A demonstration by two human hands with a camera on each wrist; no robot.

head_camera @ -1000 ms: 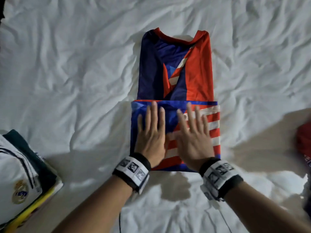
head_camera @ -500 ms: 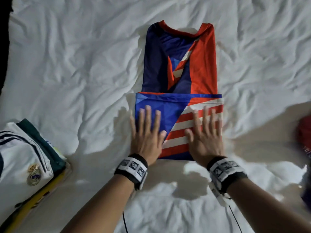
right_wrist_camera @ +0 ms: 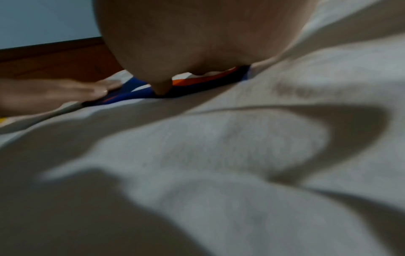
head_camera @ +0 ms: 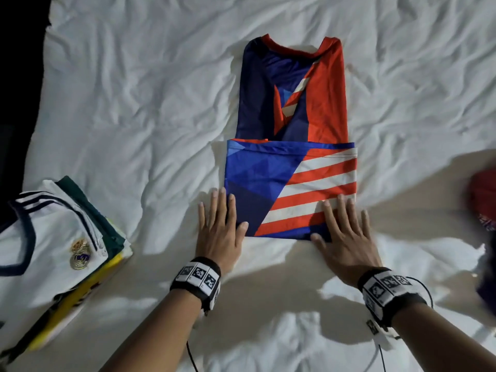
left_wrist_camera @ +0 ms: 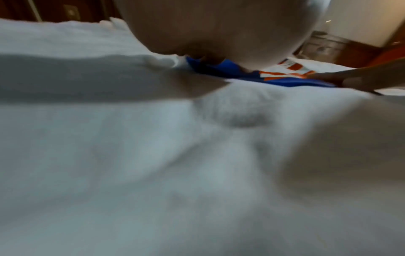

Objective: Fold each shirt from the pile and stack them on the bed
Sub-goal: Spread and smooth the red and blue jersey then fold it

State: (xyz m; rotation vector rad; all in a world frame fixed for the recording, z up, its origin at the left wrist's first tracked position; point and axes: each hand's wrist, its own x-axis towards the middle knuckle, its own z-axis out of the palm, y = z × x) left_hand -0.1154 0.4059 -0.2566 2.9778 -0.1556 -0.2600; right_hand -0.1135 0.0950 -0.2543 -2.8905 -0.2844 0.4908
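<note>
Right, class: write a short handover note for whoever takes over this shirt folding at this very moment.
Left hand: flat, fingers straight, at the shirt's near left corner.
Right hand: flat at its near right corner.
Shirt: on the bed, sides folded in, bottom folded up once.
Stack: far left.
Left: fold again, add to the stack; then the unfolded clothes at right.

bare forearms | black wristbands (head_camera: 197, 277) with white square-code tags | thin black cables trailing

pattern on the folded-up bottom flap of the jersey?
Blue geometric panel beside red and white stripes on the flap; clearest in the head view.
</note>
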